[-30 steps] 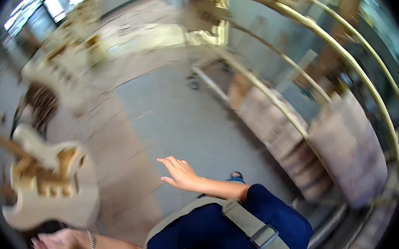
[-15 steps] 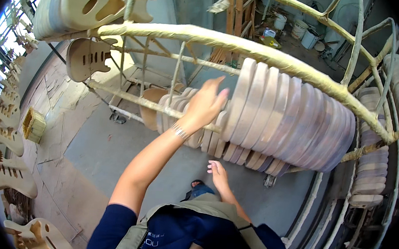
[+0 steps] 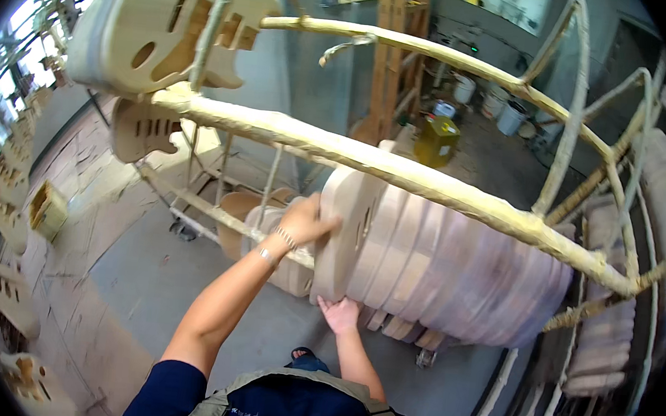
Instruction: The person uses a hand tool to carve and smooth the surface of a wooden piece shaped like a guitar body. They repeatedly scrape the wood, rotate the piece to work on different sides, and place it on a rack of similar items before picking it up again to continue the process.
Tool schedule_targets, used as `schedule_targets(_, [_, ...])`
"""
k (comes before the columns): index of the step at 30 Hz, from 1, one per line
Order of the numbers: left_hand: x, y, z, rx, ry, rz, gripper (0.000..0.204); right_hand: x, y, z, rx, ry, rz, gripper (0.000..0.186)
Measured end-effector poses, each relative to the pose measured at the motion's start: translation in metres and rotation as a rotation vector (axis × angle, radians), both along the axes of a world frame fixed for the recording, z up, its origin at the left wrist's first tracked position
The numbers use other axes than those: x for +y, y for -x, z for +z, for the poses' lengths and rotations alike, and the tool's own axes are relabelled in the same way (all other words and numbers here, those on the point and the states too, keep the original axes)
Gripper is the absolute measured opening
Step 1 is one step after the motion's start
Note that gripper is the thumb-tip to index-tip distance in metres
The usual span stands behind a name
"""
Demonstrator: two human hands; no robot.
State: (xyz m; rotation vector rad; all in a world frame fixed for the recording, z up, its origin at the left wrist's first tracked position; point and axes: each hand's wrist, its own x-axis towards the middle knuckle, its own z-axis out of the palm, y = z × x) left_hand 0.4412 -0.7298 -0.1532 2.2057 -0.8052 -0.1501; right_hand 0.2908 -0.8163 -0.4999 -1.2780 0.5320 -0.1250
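Observation:
At the left end of a long row of pale wooden guitar bodies (image 3: pixel 455 266), one guitar body (image 3: pixel 341 209) leans apart from the others. My left hand (image 3: pixel 308 223), with a bracelet at the wrist, grips its left side. Beneath, my right hand (image 3: pixel 339 315) holds the lower edge, thumb and fingers against the wood. The row stands on edge, packed side by side on a rack wrapped in yellowish covering, whose upper rail (image 3: pixel 369 156) crosses above my hands. Parts of my left fingertips are hidden against the wood.
More guitar bodies (image 3: pixel 166 27) stand on the rack at upper left, with another body (image 3: pixel 146 130) below them. A yellow crate (image 3: pixel 48 211) sits on the floor at left. Beyond the rack is a yellow metal can (image 3: pixel 436 140). Another loaded rack (image 3: pixel 605 311) stands at right.
My left hand has come down onto the end guitar body, and my right hand has risen to its lower edge. That body now tilts away from the row. My view has shifted.

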Motion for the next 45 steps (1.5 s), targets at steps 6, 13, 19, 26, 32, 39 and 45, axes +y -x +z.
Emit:
schedule_targets(6, [0.151, 0.102, -0.051, 0.346, 0.293, 0.054, 0.062, 0.010, 0.011, 0.049, -0.324, -1.147, 0.188, 0.059])
schedule_targets(13, [0.284, 0.228, -0.105, 0.790, 0.576, 0.199, 0.060, 0.014, 0.000, 0.017, -0.267, -0.877, 0.614, 0.095])
schedule_targets(19, [0.360, 0.312, -0.085, 0.702, 0.031, 0.380, 0.075, 0.084, 0.027, 0.050, -0.210, -0.434, 0.590, 0.090])
schedule_targets(26, [0.370, 0.387, -0.015, 0.093, 1.150, 0.185, 0.078, 0.214, 0.004, 0.154, -0.382, -0.201, 1.343, 0.090])
schedule_targets(32, [0.372, 0.471, 0.027, -0.481, 1.011, 0.494, 0.058, 0.390, 0.017, 0.225, -0.506, -0.317, 1.935, 0.081])
schedule_targets(39, [0.372, 0.590, 0.043, -0.830, 0.763, 1.339, 0.058, 0.568, 0.186, 0.387, -1.161, -0.310, 1.835, 0.094])
schedule_targets(45, [0.395, 0.664, 0.044, -1.130, 0.529, 1.666, 0.072, 0.688, 0.338, 0.512, -0.861, -0.919, 2.397, 0.085])
